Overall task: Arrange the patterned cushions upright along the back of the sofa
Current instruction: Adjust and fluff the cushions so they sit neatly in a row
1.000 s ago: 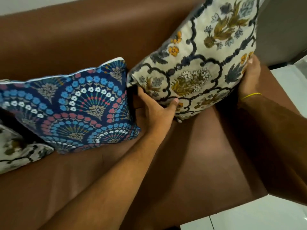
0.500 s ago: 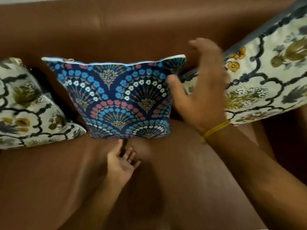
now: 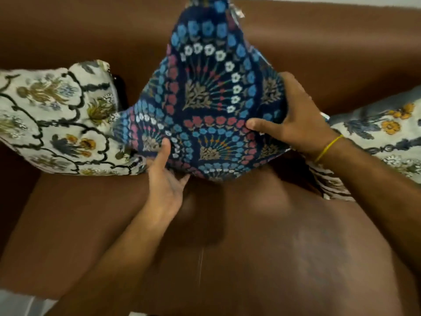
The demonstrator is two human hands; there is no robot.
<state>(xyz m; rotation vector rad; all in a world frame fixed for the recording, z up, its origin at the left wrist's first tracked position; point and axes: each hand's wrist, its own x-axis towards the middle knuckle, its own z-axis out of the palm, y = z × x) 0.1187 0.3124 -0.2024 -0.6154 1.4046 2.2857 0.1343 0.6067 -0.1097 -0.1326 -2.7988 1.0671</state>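
Observation:
A dark blue fan-patterned cushion is turned onto one corner in the middle of the brown sofa, against the backrest. My left hand grips its lower left edge, thumb on the front. My right hand grips its right edge, thumb across the front. A cream floral cushion leans at the left, touching the blue one. Another cream floral cushion leans at the right, partly hidden by my right forearm.
The sofa backrest runs across the top. A dark object sits behind the left cushion. White floor shows at the bottom left corner.
The blue cushion stood square with nothing holding it; now both hands grip it and it is rotated onto a corner. My right hand moved down onto its right edge; my left hand rose to it.

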